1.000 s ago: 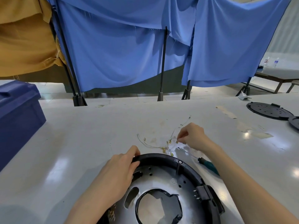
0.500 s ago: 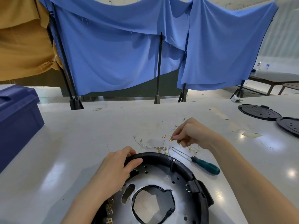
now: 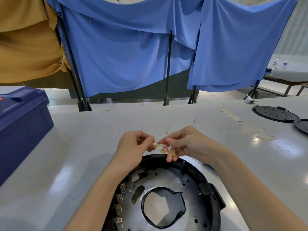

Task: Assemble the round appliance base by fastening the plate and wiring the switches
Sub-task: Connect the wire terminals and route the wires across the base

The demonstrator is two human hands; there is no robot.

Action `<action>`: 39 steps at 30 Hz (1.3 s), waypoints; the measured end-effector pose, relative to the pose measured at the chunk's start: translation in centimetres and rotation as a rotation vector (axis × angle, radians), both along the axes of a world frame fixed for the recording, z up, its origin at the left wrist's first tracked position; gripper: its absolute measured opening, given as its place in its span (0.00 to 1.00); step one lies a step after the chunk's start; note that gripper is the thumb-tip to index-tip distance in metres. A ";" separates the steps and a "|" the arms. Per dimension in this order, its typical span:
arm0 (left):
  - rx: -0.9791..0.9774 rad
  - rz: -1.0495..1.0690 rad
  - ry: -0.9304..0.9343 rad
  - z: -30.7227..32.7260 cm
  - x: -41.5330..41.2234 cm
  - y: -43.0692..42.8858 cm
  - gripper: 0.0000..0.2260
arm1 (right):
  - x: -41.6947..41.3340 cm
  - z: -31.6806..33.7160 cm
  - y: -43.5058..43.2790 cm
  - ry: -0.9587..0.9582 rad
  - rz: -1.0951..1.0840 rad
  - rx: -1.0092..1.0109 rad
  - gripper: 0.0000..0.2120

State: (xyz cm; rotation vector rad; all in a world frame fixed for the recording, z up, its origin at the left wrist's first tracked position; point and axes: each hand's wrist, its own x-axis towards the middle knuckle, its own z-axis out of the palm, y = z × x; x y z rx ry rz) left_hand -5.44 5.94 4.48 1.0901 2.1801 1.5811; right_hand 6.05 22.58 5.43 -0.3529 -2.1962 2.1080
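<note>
The round black appliance base (image 3: 215, 205) lies in front of me on the white table, with a silver metal plate (image 3: 188, 190) set inside it. Brass switch terminals (image 3: 120, 204) line its left inner edge. Above the base's far rim, both hands hold thin white wires with brass connectors (image 3: 164, 150). My left hand (image 3: 135, 145) pinches one wire end. My right hand (image 3: 181, 144) pinches the rest of the bundle, its connectors dangling below the fingers. The screwdriver's teal handle (image 3: 210, 167) peeks out under my right forearm.
A dark blue plastic crate (image 3: 21, 124) stands at the left on the white table (image 3: 83, 155). Two black round lids (image 3: 275, 113) lie at the far right. Blue and tan cloths hang on black stands behind the table.
My left hand let go of the base rim and rose to the wires. My right hand lifted the wire bundle off the table and both hands now hold it above the base.
</note>
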 end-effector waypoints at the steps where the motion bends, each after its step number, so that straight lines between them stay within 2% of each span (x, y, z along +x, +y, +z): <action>1: 0.011 0.009 -0.016 0.1 -0.2 -0.3 0.06 | 0.3 0.0 0.0 0.009 0.014 -0.053 0.09; 4: 0.018 0.010 -0.035 0.2 -0.4 -1.0 0.07 | 1.0 0.1 -0.1 0.013 0.024 -0.146 0.11; 6: 0.012 0.015 -0.039 0.3 -0.3 -1.3 0.07 | 1.4 0.1 -0.3 0.000 0.027 -0.140 0.12; 9: 0.016 0.012 -0.042 0.4 -0.1 -1.7 0.08 | 1.9 0.3 -0.9 -0.013 0.050 -0.089 0.14; 15: 0.068 -0.019 -0.128 1.1 1.1 -2.2 0.09 | 2.7 0.8 -2.3 0.011 0.051 0.042 0.07; 22: 0.140 -0.021 -0.261 0.9 2.7 -2.2 0.11 | 3.2 0.9 -5.0 0.015 0.144 0.141 0.06; 26: 0.137 -0.012 -0.232 0.8 2.9 -2.8 0.11 | 3.4 1.0 -5.9 0.000 0.086 0.131 0.12; 30: 0.148 -0.040 -0.194 1.0 3.1 -3.2 0.10 | 3.1 0.5 -7.1 0.040 0.012 0.088 0.08; 32: 0.134 -0.072 -0.175 1.0 3.0 -3.6 0.10 | 3.2 0.4 -7.3 0.021 0.032 0.071 0.11; 35: 0.111 -0.101 -0.176 0.9 3.1 -4.3 0.10 | 3.3 0.3 -7.6 0.005 0.033 0.068 0.19; 39: 0.089 -0.082 -0.149 0.5 3.1 -4.7 0.09 | 3.3 -0.1 -8.3 0.004 0.026 0.056 0.22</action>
